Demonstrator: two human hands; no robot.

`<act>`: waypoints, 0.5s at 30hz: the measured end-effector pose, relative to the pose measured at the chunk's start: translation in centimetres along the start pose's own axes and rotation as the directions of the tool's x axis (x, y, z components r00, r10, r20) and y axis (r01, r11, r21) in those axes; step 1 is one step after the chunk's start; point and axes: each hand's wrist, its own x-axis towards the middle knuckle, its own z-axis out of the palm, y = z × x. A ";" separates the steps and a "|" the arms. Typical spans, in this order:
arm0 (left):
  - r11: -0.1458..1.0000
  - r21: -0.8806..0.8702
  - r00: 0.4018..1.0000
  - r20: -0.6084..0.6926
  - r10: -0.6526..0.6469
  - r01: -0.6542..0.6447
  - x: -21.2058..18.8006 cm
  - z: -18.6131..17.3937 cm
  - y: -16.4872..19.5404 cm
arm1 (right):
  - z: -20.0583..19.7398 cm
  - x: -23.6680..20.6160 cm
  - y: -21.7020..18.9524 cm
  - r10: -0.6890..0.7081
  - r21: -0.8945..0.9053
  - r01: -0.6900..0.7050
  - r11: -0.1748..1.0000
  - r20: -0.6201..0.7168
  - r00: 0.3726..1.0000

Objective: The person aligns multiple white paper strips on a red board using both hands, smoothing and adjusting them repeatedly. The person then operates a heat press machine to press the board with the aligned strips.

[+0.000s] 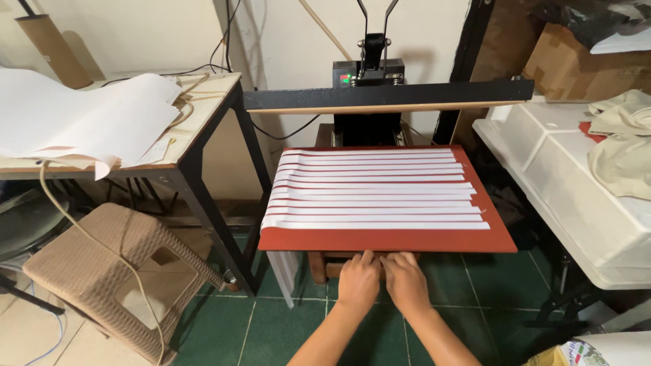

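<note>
Both hands meet at 6 o'clock under the front edge of the red mat (386,239): the left hand (358,279) and the right hand (405,281) lie side by side, touching, fingers flat and stretched forward, clamped on nothing I can see. White strips (373,193) lie in rows across the mat. The black press plate (386,95) stands raised at 12 o'clock. A table with paper sheets (88,118) is at 10 o'clock, a woven stool (108,271) at 8 o'clock, a white bin (576,196) at 3 o'clock.
</note>
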 end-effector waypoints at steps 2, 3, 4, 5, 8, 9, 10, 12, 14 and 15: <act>1.000 0.011 1.000 -0.005 -0.017 0.017 1.2 0.9 -0.7 | 1.0 1.0 0.7 -0.002 -0.019 0.001 1.000 -0.014 1.000; 1.000 0.016 1.000 -0.009 -0.024 0.024 1.8 1.4 -1.0 | 1.4 1.5 1.0 -0.004 -0.029 0.003 1.000 -0.023 1.000; 1.000 0.016 1.000 -0.015 -0.023 0.024 2.3 1.9 -1.2 | 1.8 1.8 1.4 0.007 -0.026 -0.007 1.000 -0.018 1.000; 1.000 0.018 1.000 -0.020 -0.024 0.024 2.7 2.2 -1.5 | 2.2 2.2 1.7 0.016 -0.021 -0.017 1.000 -0.013 1.000; 0.999 0.036 1.000 -0.012 -0.028 0.029 3.7 3.2 -2.1 | 3.3 3.0 2.7 0.038 -0.035 -0.038 0.999 -0.003 0.999; 0.999 0.043 1.000 -0.007 -0.030 0.030 4.0 3.4 -2.4 | 3.6 3.2 3.0 0.042 -0.046 -0.042 0.998 -0.001 0.999; 0.998 0.055 1.000 0.000 -0.029 0.029 4.2 3.6 -2.6 | 3.9 3.4 3.3 0.023 -0.054 -0.023 0.998 0.006 1.000; 0.997 0.074 1.000 0.019 -0.023 0.022 4.8 3.9 -2.9 | 4.1 3.7 3.9 -0.009 -0.074 0.011 0.997 0.019 1.000; 0.996 0.080 0.999 0.034 -0.027 0.024 5.3 4.0 -3.2 | 4.4 4.1 4.3 0.008 -0.058 -0.007 0.998 0.019 1.000; 0.996 0.083 0.999 0.043 -0.030 0.027 5.4 3.9 -3.2 | 4.5 4.1 4.4 0.017 -0.049 -0.016 0.999 0.020 1.000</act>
